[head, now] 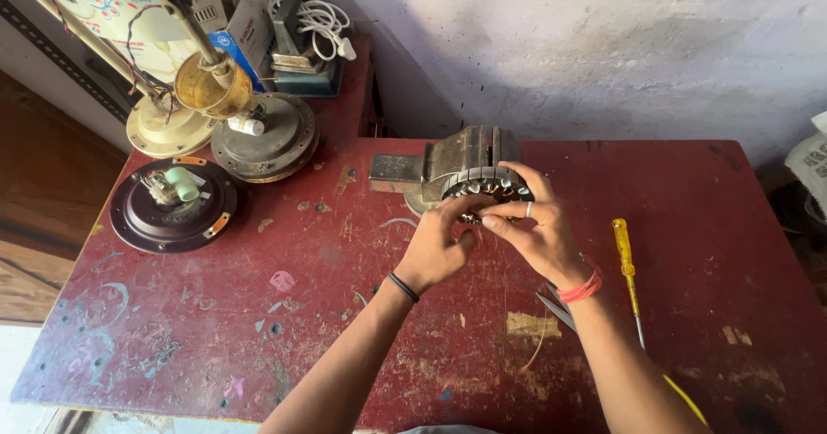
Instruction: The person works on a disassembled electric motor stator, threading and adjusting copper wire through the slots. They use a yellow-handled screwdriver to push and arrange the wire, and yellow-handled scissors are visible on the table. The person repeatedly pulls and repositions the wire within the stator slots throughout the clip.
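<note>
1. The worn, paint-scratched red metal table [215,313] carried everything; at its far edge sat a grey metal bench vise [457,160].
2. At the table's left lay a dark round fan motor housing [175,206] and a grey domed motor cover [267,145], well apart from the hands.
3. The ring-shaped laminated steel stator with copper windings [487,184] sat just in front of the vise, raised above the tabletop. It looked grey and ribbed along its rim, its slots showing copper.
4. The right hand [538,236] clasped the stator's rim from the right, fingers curled over the top.
5. The left hand [439,249] pinched at its lower edge.
6. A yellow-handled screwdriver [626,266] lay near the right wrist.
7. Risk, as a judgement: the thin windings could snag or break under fingertip pressure, or the stator could slip from the two-handed hold.
</note>
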